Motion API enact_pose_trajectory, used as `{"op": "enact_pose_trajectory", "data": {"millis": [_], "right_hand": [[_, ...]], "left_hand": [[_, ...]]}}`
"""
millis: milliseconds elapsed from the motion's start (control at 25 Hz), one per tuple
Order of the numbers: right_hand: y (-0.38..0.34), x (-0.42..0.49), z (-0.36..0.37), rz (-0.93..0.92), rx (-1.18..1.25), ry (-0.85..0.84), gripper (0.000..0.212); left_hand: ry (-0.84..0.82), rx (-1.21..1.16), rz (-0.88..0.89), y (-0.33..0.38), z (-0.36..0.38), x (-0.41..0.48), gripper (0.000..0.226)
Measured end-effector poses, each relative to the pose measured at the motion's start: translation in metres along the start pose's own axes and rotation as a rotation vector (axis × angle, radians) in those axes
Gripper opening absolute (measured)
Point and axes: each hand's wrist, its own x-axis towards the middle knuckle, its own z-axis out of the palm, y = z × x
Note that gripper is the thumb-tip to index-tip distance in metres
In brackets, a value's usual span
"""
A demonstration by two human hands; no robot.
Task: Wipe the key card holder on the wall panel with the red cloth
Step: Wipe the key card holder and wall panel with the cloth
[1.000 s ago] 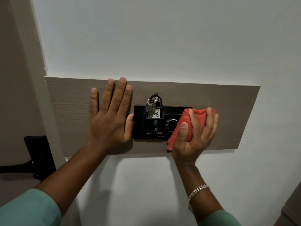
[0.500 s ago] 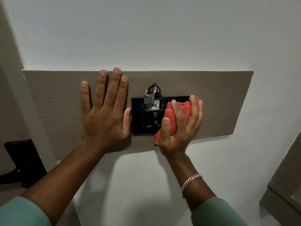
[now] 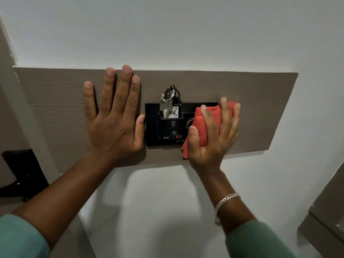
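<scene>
Right hand point(image 3: 212, 138) pressed the bunched red cloth point(image 3: 202, 125) on the black card holder point(image 3: 154, 127); left hand point(image 3: 113, 123) lay flat, fingers spread, on the wood panel point(image 3: 55, 108).

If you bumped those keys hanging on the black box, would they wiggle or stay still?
Probably wiggle. The keys hang from a loose ring rather than being fixed, so a nudge from the red cloth would likely swing them and make them jingle. They look like metal, so stiff, not floppy. The tag sits in the key card holder, so it may just shift.
</scene>
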Motion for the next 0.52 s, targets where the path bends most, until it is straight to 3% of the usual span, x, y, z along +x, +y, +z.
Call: {"op": "enact_pose_trajectory", "data": {"millis": [80,240,400,520], "right_hand": [[-0.015,-0.011,0.008,0.154,0.069,0.091,0.039],[0.004,-0.017,-0.002,0.084,0.057,0.076,0.033],[0.009,-0.005,-0.018,0.270,0.105,0.107,0.033],[-0.008,0.015,-0.008,0.035,0.183,0.060,0.034]], "left_hand": [[0.000,-0.002,0.002,-0.001,0.001,0.000,0.071],[-0.004,0.007,0.002,-0.001,-0.002,0.002,0.071],[-0.034,-0.004,-0.003,0.000,-0.007,0.001,0.070],[-0.048,-0.039,-0.010,0.002,-0.009,0.003,0.071]]}}
